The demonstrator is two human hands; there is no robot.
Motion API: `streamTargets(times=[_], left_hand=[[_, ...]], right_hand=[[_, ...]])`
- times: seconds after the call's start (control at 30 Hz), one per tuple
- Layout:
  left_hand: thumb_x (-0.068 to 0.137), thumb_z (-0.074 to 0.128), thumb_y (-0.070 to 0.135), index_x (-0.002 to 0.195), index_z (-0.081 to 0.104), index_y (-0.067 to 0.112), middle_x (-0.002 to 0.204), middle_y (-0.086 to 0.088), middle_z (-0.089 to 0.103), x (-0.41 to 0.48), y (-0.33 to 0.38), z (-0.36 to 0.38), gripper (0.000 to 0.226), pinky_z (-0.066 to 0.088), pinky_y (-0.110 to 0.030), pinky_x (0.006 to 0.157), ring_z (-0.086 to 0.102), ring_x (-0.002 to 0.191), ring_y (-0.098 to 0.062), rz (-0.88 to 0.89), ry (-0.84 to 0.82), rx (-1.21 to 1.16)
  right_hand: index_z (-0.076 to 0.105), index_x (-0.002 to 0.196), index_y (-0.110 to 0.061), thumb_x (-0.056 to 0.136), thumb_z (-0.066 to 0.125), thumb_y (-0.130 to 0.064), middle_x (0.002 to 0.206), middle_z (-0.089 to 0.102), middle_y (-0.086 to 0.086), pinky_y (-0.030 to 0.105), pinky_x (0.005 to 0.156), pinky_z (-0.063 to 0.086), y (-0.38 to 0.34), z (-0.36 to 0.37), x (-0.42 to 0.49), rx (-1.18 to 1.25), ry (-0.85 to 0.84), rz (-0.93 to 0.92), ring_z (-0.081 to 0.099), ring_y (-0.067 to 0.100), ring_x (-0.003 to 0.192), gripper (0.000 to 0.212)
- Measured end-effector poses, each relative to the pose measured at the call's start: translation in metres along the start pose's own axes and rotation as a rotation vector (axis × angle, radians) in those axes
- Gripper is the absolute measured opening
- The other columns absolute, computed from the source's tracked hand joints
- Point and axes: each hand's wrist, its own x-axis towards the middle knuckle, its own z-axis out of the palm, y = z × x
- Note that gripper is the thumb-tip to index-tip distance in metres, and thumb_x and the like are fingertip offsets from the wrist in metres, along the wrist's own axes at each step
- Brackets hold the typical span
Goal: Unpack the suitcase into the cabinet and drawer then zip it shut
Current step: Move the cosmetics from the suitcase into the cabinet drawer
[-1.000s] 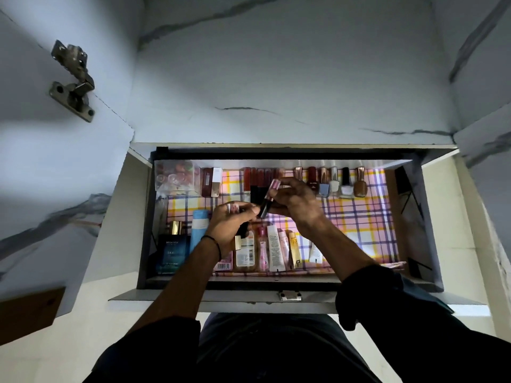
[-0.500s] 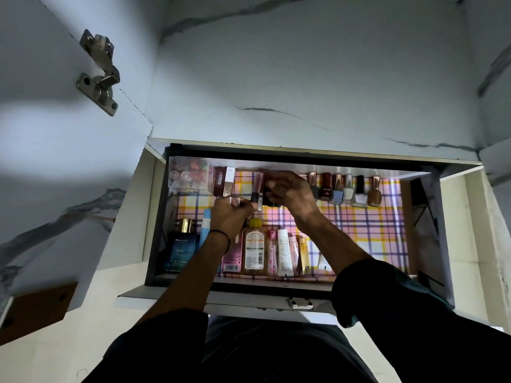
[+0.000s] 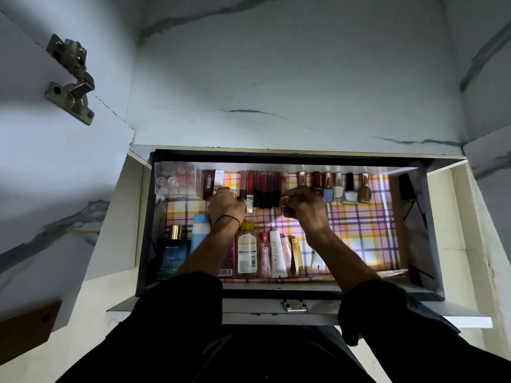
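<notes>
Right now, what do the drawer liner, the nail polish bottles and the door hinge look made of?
Drawer liner: glossy plaid sheet, likely vinyl or paper; light glares off it. Nail polish bottles: probably glass, shiny metallic-looking caps. Door hinge: bare silvery metal.

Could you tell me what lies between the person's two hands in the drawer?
In the head view, a row of red lip-gloss tubes with black caps.

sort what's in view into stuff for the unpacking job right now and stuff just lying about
In the job:
drawer
glosses
left hand and right hand, both at the gloss row

Just sitting there:
nail polishes
perfume
bottle
tubes
clear box
hinge
</notes>
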Motion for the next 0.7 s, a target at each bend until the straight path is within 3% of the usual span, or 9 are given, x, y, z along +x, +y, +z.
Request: streamTargets(times=[0.2,0.3,0.37,0.47,0.57,0.7], left_hand=[[0.082,0.076,0.02,0.101,0.069,0.002,0.096,-0.013,0.072,0.007,-0.007,-0.001,0.027,0.049,-0.027,0.066,0.069,0.085,-0.027,0.015,-0.042,-0.202],[0.086,0.073,0.014,0.09,0.068,0.001,0.072,-0.007,0.065,0.002,-0.01,-0.01,0.014,0.049,-0.027,0.051,0.06,0.059,-0.021,0.048,-0.156,-0.593],[0.089,0.07,0.016,0.085,0.067,0.005,0.066,-0.004,0.061,-0.006,-0.01,-0.019,0.013,0.044,-0.025,0.047,0.054,0.052,-0.016,0.009,-0.342,-0.874],[0.094,0.062,0.025,0.096,0.065,0.005,0.077,-0.007,0.067,-0.012,-0.008,-0.027,0.02,0.049,-0.024,0.052,0.062,0.063,-0.017,-0.097,-0.56,-1.087],[0.096,0.059,0.022,0.108,0.065,0.003,0.096,-0.013,0.073,-0.015,-0.011,-0.026,0.024,0.056,-0.03,0.061,0.07,0.081,-0.024,-0.142,-0.549,-1.13],[0.097,0.056,0.021,0.122,0.063,0.004,0.119,-0.019,0.067,-0.02,-0.015,-0.023,0.031,0.057,-0.052,0.08,0.065,0.106,-0.038,-0.128,-0.508,-1.059]], right_hand=[[0.057,0.109,0.011,0.091,0.054,0.01,0.087,0.065,0.015,0.027,0.065,0.057,0.001,0.001,-0.002,0.007,-0.011,-0.013,0.065,0.016,0.071,0.018],[0.058,0.109,0.01,0.092,0.052,0.01,0.085,0.066,0.013,0.025,0.061,0.055,-0.002,0.004,-0.004,0.032,-0.018,-0.013,0.065,0.019,0.071,0.019],[0.06,0.109,0.008,0.093,0.051,0.009,0.085,0.066,0.012,0.027,0.06,0.054,-0.005,0.008,-0.007,0.051,-0.036,-0.013,0.064,0.022,0.073,0.017],[0.062,0.105,0.002,0.098,0.051,0.004,0.081,0.066,0.012,0.027,0.057,0.051,-0.008,0.015,-0.015,0.039,-0.128,-0.023,0.062,0.019,0.069,0.013],[0.065,0.103,0.0,0.1,0.053,-0.003,0.082,0.068,0.018,0.031,0.053,0.049,-0.007,0.022,-0.021,-0.034,-0.193,-0.063,0.062,0.02,0.067,0.013],[0.066,0.1,0.0,0.099,0.056,-0.009,0.083,0.07,0.012,0.025,0.053,0.049,-0.006,0.03,-0.025,-0.078,-0.172,-0.107,0.063,0.016,0.066,0.013]])
